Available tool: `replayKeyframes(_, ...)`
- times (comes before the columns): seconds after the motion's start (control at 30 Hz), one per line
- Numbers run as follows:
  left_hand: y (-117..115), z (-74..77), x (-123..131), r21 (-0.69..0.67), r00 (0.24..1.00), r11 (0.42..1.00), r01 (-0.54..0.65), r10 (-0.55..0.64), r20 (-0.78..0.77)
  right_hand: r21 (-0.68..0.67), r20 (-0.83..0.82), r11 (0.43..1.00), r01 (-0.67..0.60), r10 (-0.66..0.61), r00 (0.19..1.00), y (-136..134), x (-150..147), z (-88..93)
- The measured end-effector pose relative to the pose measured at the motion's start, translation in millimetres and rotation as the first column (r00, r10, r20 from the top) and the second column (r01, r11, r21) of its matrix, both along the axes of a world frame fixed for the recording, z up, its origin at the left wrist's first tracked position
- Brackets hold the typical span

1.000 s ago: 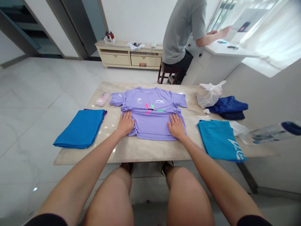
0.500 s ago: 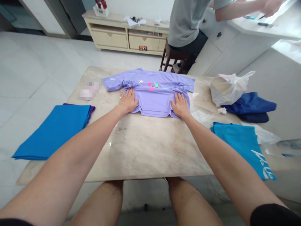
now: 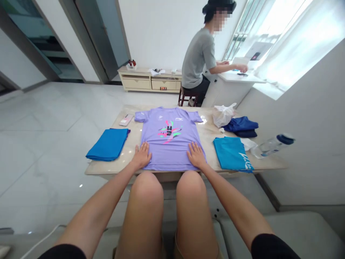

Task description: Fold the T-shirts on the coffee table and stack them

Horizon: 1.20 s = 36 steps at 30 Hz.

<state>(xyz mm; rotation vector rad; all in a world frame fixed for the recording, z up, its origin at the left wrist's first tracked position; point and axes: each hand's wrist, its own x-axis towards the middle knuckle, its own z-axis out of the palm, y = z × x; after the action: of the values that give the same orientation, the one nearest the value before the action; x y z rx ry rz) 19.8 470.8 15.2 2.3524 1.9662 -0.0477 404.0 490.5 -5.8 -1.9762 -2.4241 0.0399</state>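
A lavender T-shirt with a bright pink and green chest print lies flat and spread out on a marble table, collar to the far side. My left hand rests palm down on its lower left part, near the hem. My right hand lies the same way on the lower right part. Both hands have their fingers apart and grip nothing. A folded blue cloth lies left of the shirt, and a folded teal garment lies to its right.
A blurred pale flat object lies by the left sleeve. A white plastic bag, dark blue clothes and a plastic bottle sit at the right. A seated person works at a white counter beyond the table.
The fold across the shirt's middle is gone, so it lies at full length with its print showing. My view has moved back and up, making the table look smaller, and my knees now show.
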Motion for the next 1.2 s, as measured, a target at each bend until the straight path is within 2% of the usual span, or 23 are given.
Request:
replayKeyframes(0.07, -23.8, 6.4, 0.0, -0.02, 1.0, 1.0, 0.008, -0.008, -0.015, -0.011, 0.016, 1.0, -0.014, 0.014, 1.0, -23.5, 3.7, 8.6)
replayKeyframes(0.13, -36.8, 18.3, -0.4, -0.008, 0.999, 0.999, 0.037, -0.037, -0.03, -0.023, 0.036, 0.999, -0.029, 0.03, 0.999, -36.7, 7.4, 24.1)
replayKeyframes(0.23, -34.3, 39.6, -1.2, 0.032, 0.992, 0.992, 0.124, -0.123, -0.041, -0.054, 0.055, 0.998, -0.042, 0.045, 0.997, -36.8, 9.8, 49.6)
replayKeyframes(0.3, -21.6, 46.6, -0.6, 0.043, 0.989, 0.988, 0.148, -0.146, -0.027, -0.053, 0.048, 0.997, -0.056, 0.059, 0.997, -28.5, 8.4, 56.4)
replayKeyframes(0.37, -5.2, 41.3, 1.6, 0.052, 0.991, 0.99, 0.13, -0.13, -0.002, -0.01, 0.014, 0.997, -0.073, 0.074, 0.997, -18.1, 5.4, 49.1)
replayKeyframes(0.53, 34.2, -6.2, 8.9, 0.107, 0.987, 0.994, 0.015, -0.032, 0.157, 0.098, -0.099, 0.995, -0.025, 0.034, 0.994, 14.1, 5.2, 1.2)
replayKeyframes(0.6, 53.6, -18.7, 9.9, 0.121, 0.978, 0.993, 0.002, -0.027, 0.206, 0.092, -0.108, 0.995, -0.039, 0.049, 0.993, 35.9, 11.4, -9.0)
replayKeyframes(0.73, 101.3, -20.8, 10.0, 0.103, 0.966, 0.995, 0.01, -0.036, 0.254, 0.052, -0.094, 0.995, -0.088, 0.093, 0.991, 89.5, 25.6, -10.1)
replayKeyframes(0.83, 119.1, -16.6, 10.9, 0.108, 0.963, 0.994, 0.022, -0.05, 0.267, 0.05, -0.083, 0.995, -0.091, 0.095, 0.992, 111.5, 28.7, -7.7)
replayKeyframes(0.9, 113.5, -15.4, 12.1, 0.116, 0.963, 0.993, 0.024, -0.054, 0.265, 0.056, -0.077, 0.995, -0.086, 0.09, 0.993, 109.3, 26.6, -7.4)
replayKeyframes(1.0, 85.2, -14.4, 14.2, 0.105, 0.966, 0.994, 0.025, -0.051, 0.254, 0.062, -0.069, 0.996, -0.059, 0.063, 0.996, 85.6, 21.6, -7.9)
replayKeyframes(1.1, 44.6, -8.9, 11.7, 0.09, 0.97, 0.996, 0.013, -0.035, 0.242, 0.061, -0.068, 0.996, -0.063, 0.067, 0.995, 50.1, 19.9, -7.4)
replayKeyframes(1.2, -7.9, 2.3, -6.8, 0.083, 0.978, 0.997, -0.006, -0.011, 0.21, 0.059, -0.074, 0.997, -0.056, 0.06, 0.995, 15.6, 23.9, -7.2)
